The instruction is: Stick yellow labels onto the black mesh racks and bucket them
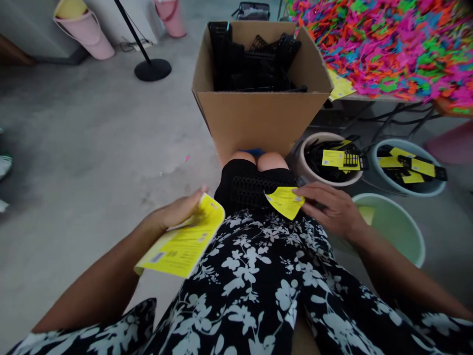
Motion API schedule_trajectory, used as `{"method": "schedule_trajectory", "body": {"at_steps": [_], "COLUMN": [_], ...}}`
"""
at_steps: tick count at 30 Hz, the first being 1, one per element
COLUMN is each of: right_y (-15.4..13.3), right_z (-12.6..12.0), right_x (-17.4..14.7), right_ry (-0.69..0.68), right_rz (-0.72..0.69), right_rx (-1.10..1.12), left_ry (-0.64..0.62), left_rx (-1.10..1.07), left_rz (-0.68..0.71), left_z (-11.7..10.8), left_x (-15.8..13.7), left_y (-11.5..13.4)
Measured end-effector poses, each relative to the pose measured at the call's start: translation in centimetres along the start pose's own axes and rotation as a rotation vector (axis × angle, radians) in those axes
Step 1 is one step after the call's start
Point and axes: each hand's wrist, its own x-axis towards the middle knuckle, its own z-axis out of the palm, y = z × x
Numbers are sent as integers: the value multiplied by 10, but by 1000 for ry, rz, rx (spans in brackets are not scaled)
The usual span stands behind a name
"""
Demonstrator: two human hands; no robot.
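Observation:
My left hand (181,209) is closed around a stack of yellow printed cards (177,249), held at the left of my lap. Between the thumb and fingers of my right hand (332,207) is a single yellow card (285,202) with small print. That card lies over the right part of a black plastic lattice piece (247,190) resting on my dark-clad thighs. Whether my right fingers also touch the lattice, I cannot tell. Just beyond my knees stands an open cardboard box (258,113) holding several black plastic pieces (254,66).
Right of the box, a beige bucket (301,158) and a blue bucket (377,170) hold black pieces with yellow cards. A green bucket (401,231) stands nearer me. Colourful small plastic pieces (391,44) cover a table. A black stand base (152,70) and pink buckets (92,37) are farther left.

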Motion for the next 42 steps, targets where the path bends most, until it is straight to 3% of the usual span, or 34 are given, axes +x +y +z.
{"method": "schedule_trajectory", "body": {"at_steps": [3,5,7,14,19,22,27,30,32,37,42], "right_y": [-2,-3,-4,-7,-2,-2,-13,-22,-28,-33,-22], "right_z": [10,19,30,48,48,51,50,48,48,58,69], "right_x": [-2,-5,-10,-16,-19,-24,-25,-21,-18,-15,-10], "right_ry": [-52,-50,-21,-16,-109,-153,-140,-119,-130,-72,19], "right_rz": [-83,-145,-204,-338,-271,-4,644,842,832,599,594], "right_rx": [-33,-84,-137,-149,-69,110,770,908,807,384,217], "left_ry": [-562,-767,-850,-717,-597,-560,-509,-473,-444,-428,-432], "left_rx": [235,339,368,-111,-26,101,151,194,224,281,294], "left_rz": [-233,-185,-136,-407,-378,-277,-249,-225,-192,-177,-212], "left_z": [37,52,64,94,102,103,104,105,106,108,111], "left_x": [-2,-2,-4,-10,-8,-8,-11,-12,-11,-8,-6], "left_y": [10,20,26,16,5,0,1,6,8,7,4]}}
